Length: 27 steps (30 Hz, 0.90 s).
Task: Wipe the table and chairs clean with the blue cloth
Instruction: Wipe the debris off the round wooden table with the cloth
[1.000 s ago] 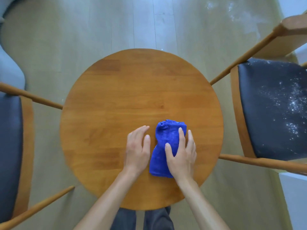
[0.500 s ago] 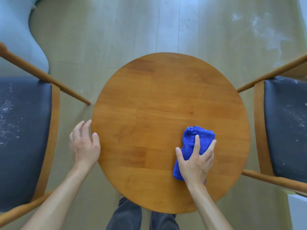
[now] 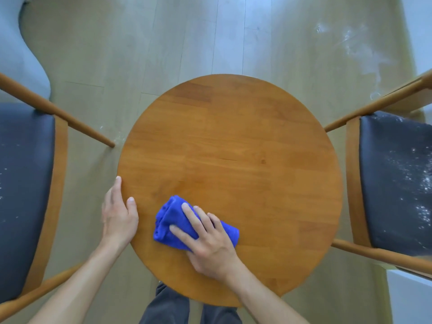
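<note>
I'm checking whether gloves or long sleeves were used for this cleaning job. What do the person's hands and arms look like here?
Both the left hand and right hand are bare: no gloves, rings, watch or bracelet visible. Both forearms are uncovered right to the bottom edge of the picture, so no sleeve shows. Fingernails are short and unpainted. Below the table dark grey trousers show.

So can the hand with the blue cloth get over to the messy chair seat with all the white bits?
Probably yes. The right hand presses the blue cloth on the table, and nothing lies between it and the speckled right chair seat.
</note>
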Each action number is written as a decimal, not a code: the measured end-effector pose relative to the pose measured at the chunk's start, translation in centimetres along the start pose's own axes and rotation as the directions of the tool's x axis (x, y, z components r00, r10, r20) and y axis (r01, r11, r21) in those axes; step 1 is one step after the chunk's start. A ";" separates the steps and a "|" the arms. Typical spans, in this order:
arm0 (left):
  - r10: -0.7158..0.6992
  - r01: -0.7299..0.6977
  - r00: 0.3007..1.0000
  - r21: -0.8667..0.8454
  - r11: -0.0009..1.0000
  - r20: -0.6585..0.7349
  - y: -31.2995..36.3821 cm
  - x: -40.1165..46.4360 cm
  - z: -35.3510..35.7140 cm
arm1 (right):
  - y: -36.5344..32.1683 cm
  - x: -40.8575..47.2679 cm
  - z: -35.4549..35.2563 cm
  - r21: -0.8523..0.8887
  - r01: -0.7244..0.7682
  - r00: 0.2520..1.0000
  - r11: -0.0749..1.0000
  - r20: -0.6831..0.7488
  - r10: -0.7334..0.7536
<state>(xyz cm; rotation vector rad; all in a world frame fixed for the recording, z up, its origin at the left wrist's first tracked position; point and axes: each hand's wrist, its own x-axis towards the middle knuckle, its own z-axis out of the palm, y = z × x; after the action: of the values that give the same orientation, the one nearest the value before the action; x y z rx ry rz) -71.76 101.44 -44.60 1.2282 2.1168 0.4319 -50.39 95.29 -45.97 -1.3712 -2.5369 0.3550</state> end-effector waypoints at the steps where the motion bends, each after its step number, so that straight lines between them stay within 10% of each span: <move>1: -0.002 0.002 1.000 0.010 1.000 0.004 0.0 0.0 0.0 | 1.8 -1.7 -0.8 -0.018 0.036 0.999 0.999 0.020 -0.036; 5: 0.005 -0.005 1.000 0.046 0.999 -0.003 -0.1 0.0 0.2 | 10.0 -9.1 -4.9 -0.125 -0.292 0.955 0.948 -0.085 0.283; 8: -0.010 0.011 1.000 0.038 0.999 -0.020 0.1 -0.2 0.8 | 11.7 -12.2 -6.5 -0.112 -0.777 0.626 0.619 -0.232 0.744; 11: -0.093 0.095 0.995 0.047 0.994 -0.032 0.9 -0.3 0.8 | 10.1 -10.2 -6.0 0.006 -0.951 0.296 0.310 -0.282 0.913; 17: -0.007 -0.004 0.999 0.201 0.980 0.054 6.0 -2.2 -0.5 | 5.2 -5.3 -7.5 0.345 -0.823 0.469 0.452 -0.037 0.882; 22: 0.205 -0.193 0.928 -0.067 0.979 0.311 12.9 -5.4 -3.2 | 3.3 -0.8 -16.2 0.878 -0.376 0.449 -0.295 0.451 0.771; 27: 0.274 -0.093 0.876 -0.420 0.903 0.397 21.0 -8.3 -9.2 | -0.4 3.2 -26.4 0.817 -0.030 0.642 -0.576 0.457 0.616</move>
<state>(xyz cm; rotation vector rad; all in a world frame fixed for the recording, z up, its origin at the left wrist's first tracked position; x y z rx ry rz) -61.40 105.34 -22.87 1.1641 1.4392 0.5629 -44.01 100.40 -20.65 -1.0871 -0.1640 1.6786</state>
